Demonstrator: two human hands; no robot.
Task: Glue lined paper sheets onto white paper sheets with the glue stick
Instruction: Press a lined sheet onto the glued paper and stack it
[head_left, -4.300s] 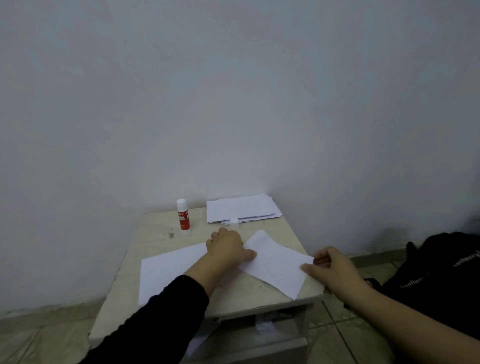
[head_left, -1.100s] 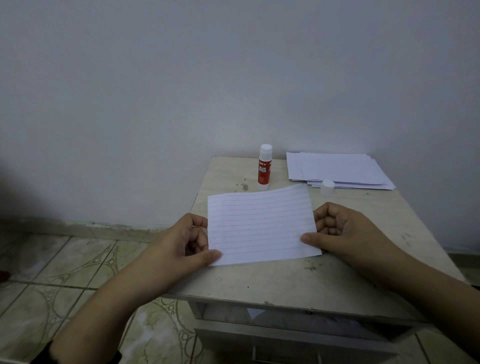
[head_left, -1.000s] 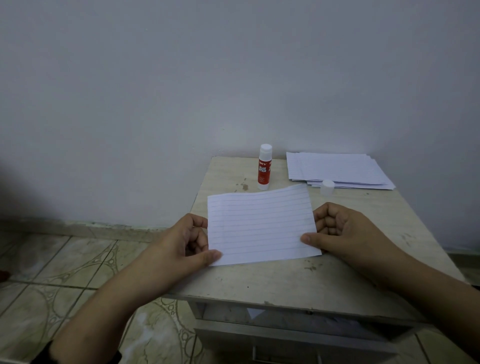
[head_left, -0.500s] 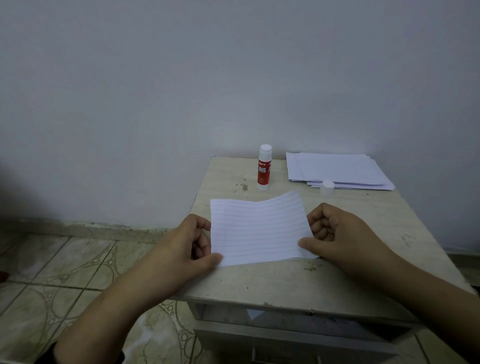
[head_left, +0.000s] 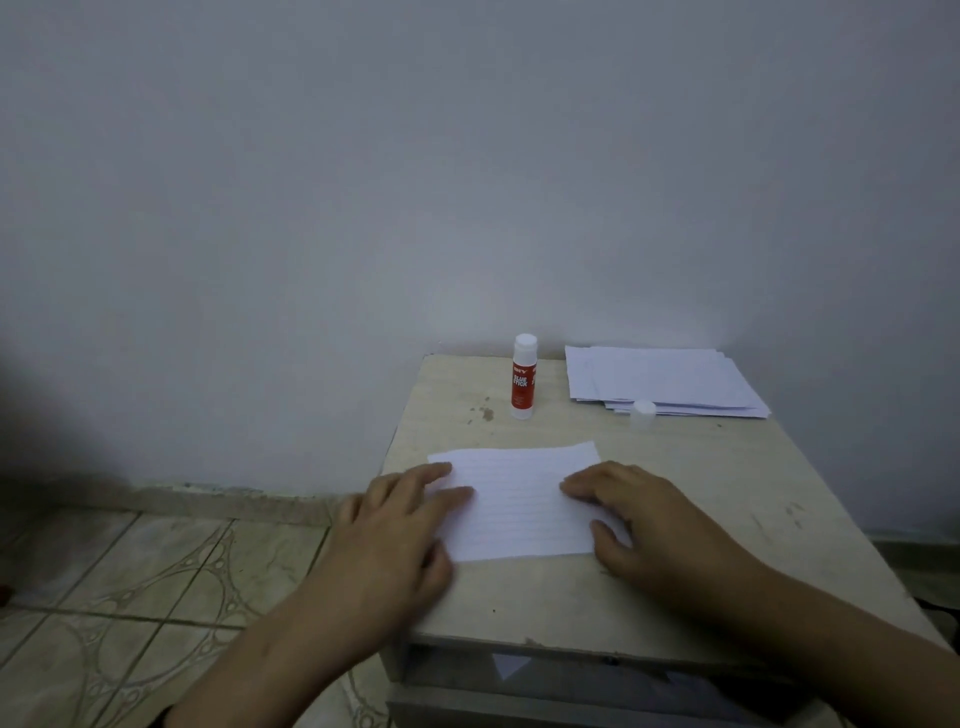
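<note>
A lined paper sheet (head_left: 519, 499) lies flat on the small beige table (head_left: 701, 488), near its front left. My left hand (head_left: 400, 525) presses the sheet's left edge with straight fingers. My right hand (head_left: 639, 514) lies flat on the sheet's right edge, thumb at the lower corner. A red and white glue stick (head_left: 522, 376) stands upright at the back of the table, beyond the sheet. Its white cap (head_left: 643, 414) sits to the right, in front of a stack of paper sheets (head_left: 660, 379) at the back right.
The table stands against a plain grey wall (head_left: 467, 156). A patterned tiled floor (head_left: 130, 587) lies to the left. Below the tabletop's front edge is an open shelf (head_left: 571, 675) with some paper inside.
Both hands let go of their pinch on the lined sheet and now lie flat on it. The sheet went from held slightly raised to flat on the table.
</note>
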